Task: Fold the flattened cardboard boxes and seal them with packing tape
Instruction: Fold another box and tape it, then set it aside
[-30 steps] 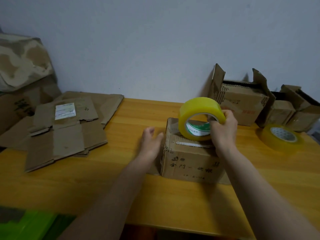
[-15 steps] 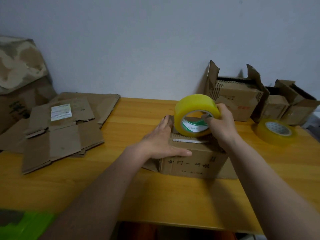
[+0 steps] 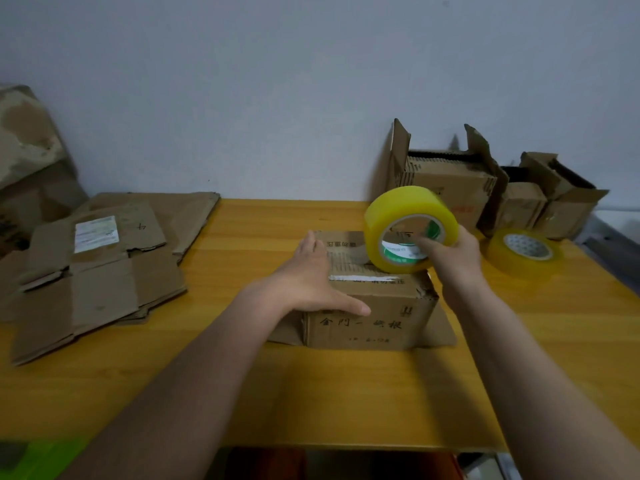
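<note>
Box: we see the folded box [image 3: 370,306] mid-table [image 3: 346,403].
Left hand [image 3: 308,282]: flat on top, fingers straight.
Right hand [image 3: 453,252]: fingers grip the tape roll [image 3: 405,220] on the box.
Around: spare tape roll [image 3: 524,251] and open boxes [image 3: 446,183] at the far right corner; flattened boxes [image 3: 104,265] at the left edge.

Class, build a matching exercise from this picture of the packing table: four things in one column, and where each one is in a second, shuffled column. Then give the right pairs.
Things
1. tape roll with green label
2. second tape roll
3. flattened boxes
4. left hand

Places
A. lying flat on the table, right side
B. stacked on the table's left side
C. pressing on top of the folded box
D. gripped in the right hand, on edge over the folded box

Pairs: 1-D, 2-A, 3-B, 4-C
</note>
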`<state>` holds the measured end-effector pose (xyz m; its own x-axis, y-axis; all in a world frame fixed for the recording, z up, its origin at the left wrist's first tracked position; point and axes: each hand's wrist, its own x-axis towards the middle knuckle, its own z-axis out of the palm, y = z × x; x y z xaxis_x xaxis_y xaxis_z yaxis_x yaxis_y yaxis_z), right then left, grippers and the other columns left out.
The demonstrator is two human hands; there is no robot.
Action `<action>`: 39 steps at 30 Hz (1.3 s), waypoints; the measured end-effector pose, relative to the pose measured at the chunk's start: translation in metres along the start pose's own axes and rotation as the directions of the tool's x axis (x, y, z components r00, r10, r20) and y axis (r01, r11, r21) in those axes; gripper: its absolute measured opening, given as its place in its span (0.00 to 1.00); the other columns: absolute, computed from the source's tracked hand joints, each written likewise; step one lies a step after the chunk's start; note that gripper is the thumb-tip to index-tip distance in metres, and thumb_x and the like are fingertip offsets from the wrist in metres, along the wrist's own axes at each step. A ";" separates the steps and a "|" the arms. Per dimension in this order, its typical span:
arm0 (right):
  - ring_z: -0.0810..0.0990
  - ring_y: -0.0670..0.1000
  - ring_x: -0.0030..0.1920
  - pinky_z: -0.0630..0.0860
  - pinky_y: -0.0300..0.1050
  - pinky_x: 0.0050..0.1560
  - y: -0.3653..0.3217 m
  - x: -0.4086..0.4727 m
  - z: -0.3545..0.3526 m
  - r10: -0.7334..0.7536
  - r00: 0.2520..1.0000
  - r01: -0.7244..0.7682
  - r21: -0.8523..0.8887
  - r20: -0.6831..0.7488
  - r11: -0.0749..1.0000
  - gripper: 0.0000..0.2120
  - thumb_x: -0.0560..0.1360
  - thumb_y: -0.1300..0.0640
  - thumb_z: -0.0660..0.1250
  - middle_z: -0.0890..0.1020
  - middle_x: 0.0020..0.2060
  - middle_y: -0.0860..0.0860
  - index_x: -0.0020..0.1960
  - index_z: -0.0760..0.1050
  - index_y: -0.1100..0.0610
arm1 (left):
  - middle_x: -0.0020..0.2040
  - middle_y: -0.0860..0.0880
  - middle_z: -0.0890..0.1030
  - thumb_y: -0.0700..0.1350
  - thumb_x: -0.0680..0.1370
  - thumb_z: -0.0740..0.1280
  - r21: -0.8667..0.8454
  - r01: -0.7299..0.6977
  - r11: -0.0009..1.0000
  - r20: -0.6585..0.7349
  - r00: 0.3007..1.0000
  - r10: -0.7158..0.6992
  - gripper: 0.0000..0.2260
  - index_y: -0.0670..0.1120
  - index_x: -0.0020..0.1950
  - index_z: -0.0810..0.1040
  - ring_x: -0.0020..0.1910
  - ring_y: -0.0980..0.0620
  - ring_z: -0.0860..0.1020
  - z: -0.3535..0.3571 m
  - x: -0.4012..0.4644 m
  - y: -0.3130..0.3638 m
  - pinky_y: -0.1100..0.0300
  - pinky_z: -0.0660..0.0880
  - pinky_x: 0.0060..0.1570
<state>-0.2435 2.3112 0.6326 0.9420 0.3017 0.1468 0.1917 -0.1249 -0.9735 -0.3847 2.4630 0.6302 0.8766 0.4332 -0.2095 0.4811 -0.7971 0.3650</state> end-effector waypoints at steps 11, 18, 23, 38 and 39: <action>0.78 0.53 0.49 0.76 0.48 0.49 0.009 0.009 0.002 -0.043 0.999 0.043 -0.073 -0.005 0.996 0.08 0.76 0.61 0.67 0.80 0.48 0.54 0.55 0.75 0.56 | 0.75 0.48 0.26 0.77 0.61 0.65 0.180 0.006 0.984 -0.031 1.000 0.000 0.63 0.45 0.77 0.32 0.75 0.45 0.31 0.007 0.006 0.006 0.45 0.42 0.76; 0.75 0.51 0.45 0.70 0.42 0.39 0.002 0.010 -0.009 -0.153 0.988 0.154 -0.100 0.016 0.983 0.06 0.76 0.64 0.67 0.78 0.44 0.53 0.50 0.73 0.56 | 0.77 0.48 0.31 0.76 0.64 0.63 0.193 -0.051 0.980 -0.011 0.999 0.054 0.60 0.43 0.77 0.32 0.76 0.50 0.32 0.006 0.005 0.006 0.54 0.39 0.73; 0.73 0.47 0.39 0.67 0.40 0.33 -0.006 0.023 -0.040 -0.248 0.969 0.236 -0.263 -0.012 0.936 0.10 0.75 0.68 0.64 0.76 0.43 0.53 0.54 0.73 0.58 | 0.77 0.48 0.32 0.77 0.64 0.62 0.210 -0.042 0.977 -0.014 0.999 0.046 0.61 0.43 0.76 0.31 0.76 0.50 0.33 0.006 0.005 0.009 0.55 0.38 0.72; 0.71 0.56 0.45 0.66 0.49 0.39 0.052 0.032 -0.071 -0.149 0.988 0.124 -0.442 -0.024 0.888 0.10 0.75 0.70 0.61 0.72 0.43 0.55 0.53 0.68 0.59 | 0.76 0.49 0.30 0.79 0.62 0.59 0.240 -0.036 0.970 0.026 0.999 0.031 0.61 0.44 0.76 0.30 0.76 0.51 0.32 0.007 0.005 0.011 0.56 0.36 0.69; 0.72 0.56 0.45 0.65 0.48 0.39 0.056 0.031 -0.070 -0.127 0.992 0.110 -0.425 -0.013 0.899 0.09 0.76 0.69 0.62 0.73 0.43 0.55 0.53 0.68 0.59 | 0.76 0.49 0.30 0.79 0.61 0.58 0.252 -0.035 0.967 0.030 0.999 0.028 0.61 0.45 0.76 0.30 0.76 0.50 0.32 0.005 0.006 0.010 0.55 0.35 0.70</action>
<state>-0.1845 2.2478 0.5952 0.9136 0.3026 0.2718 0.3925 -0.4806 -0.7842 -0.3745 2.4555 0.6281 0.8891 0.3980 -0.2260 0.4327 -0.8918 0.1319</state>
